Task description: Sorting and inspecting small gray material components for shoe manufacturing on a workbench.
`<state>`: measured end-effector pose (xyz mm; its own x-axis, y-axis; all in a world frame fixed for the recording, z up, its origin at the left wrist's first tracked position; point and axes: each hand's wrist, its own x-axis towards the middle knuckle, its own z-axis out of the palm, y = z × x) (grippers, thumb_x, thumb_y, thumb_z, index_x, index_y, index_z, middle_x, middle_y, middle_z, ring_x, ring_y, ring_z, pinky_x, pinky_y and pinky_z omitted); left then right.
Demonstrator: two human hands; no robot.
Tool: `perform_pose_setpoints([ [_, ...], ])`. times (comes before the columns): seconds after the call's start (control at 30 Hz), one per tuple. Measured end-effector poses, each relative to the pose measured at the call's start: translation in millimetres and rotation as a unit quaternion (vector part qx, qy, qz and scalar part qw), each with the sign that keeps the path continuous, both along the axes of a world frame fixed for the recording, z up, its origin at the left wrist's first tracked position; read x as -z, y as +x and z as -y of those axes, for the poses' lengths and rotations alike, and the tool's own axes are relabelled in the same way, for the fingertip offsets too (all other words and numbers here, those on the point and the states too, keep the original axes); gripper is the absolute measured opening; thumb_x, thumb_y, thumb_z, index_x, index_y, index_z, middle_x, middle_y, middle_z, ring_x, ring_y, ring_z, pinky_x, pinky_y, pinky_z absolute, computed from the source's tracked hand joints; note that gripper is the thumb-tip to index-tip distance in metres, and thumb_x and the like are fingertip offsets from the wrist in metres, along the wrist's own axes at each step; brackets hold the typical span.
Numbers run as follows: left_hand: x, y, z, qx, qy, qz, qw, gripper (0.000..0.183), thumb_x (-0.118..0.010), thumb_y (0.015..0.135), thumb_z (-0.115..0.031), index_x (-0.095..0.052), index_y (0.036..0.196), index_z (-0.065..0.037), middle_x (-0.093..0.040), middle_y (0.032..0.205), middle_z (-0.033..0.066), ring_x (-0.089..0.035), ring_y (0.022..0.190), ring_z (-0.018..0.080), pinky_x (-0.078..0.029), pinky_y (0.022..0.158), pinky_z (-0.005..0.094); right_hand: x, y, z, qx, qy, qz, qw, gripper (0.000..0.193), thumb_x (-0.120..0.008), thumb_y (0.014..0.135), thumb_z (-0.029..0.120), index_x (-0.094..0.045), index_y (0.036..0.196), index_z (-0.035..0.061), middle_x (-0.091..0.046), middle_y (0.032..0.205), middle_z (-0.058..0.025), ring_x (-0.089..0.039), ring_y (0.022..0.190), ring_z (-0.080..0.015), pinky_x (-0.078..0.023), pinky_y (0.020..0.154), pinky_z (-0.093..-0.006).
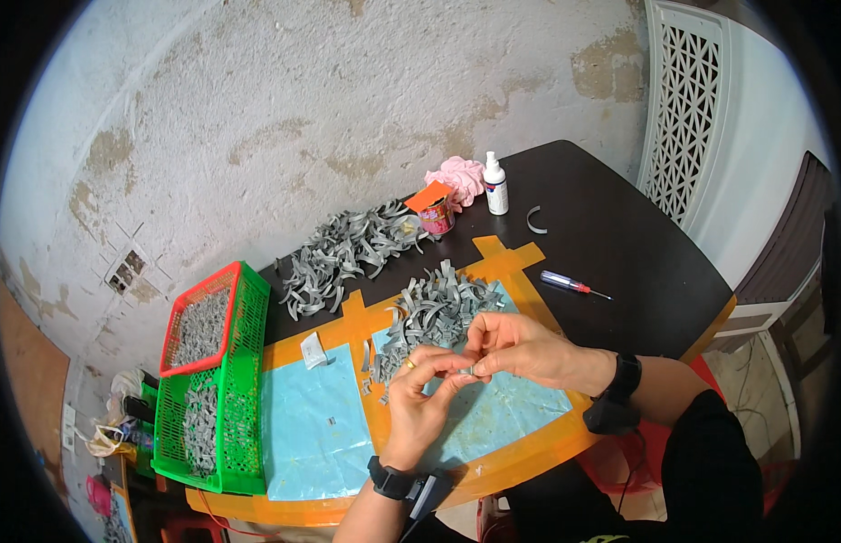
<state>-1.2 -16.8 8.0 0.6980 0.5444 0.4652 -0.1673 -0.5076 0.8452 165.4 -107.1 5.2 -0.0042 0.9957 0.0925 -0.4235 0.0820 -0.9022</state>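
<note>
Both hands meet over the blue sheet near the table's front. Thumb and fingers of my left hand (423, 398) pinch one end of a small grey piece (467, 370), and my right hand (520, 351) pinches it from the other side. Most of that piece is hidden by the fingertips, so its full shape cannot be made out. Just beyond the hands lies a heap of curved grey strips (438, 308). A wider pile of similar strips (348, 249) covers the back left of the dark table.
On the left stand a green basket (242, 398) and a red-rimmed basket (244, 271), both holding small grey pieces. Orange tape (503, 264) edges the blue sheets (312, 416). Behind are a can (437, 217), pink cloth (458, 176), spray bottle (496, 190) and screwdriver (570, 283).
</note>
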Motion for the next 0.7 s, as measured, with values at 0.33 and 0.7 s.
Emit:
perform_pose_setpoints([
  [0.33, 3.1, -2.2, -3.1, 0.027, -0.048, -0.011, 0.998, 0.019, -0.074, 0.072, 0.004, -0.068, 0.089, -0.001, -0.061, 0.089, 0.0053, -0.057, 0.084, 0.0154, -0.047, 0.075, 0.0279, -1.7, -1.9, 1.7, 0.004, 0.008, -0.002, 1.0, 0.02, -0.064, 0.08, 0.001, -0.05, 0.094, 0.0029, -0.06, 0.086, -0.006, -0.058, 0.076, -0.0123, -0.047, 0.069, -0.0251],
  [0.7, -4.4, -7.2, -2.8, 0.053, -0.041, -0.011, 0.998, 0.02, -0.075, 0.071, 0.003, -0.068, 0.089, -0.002, -0.061, 0.089, 0.0045, -0.057, 0.084, 0.0149, -0.047, 0.075, 0.028, 0.8, 2.6, 1.6, -0.032, 0.006, -0.044, 0.999, 0.026, -0.067, 0.079, -0.003, -0.049, 0.095, 0.0056, -0.06, 0.092, -0.0056, -0.06, 0.086, -0.0128, -0.048, 0.075, -0.0261],
])
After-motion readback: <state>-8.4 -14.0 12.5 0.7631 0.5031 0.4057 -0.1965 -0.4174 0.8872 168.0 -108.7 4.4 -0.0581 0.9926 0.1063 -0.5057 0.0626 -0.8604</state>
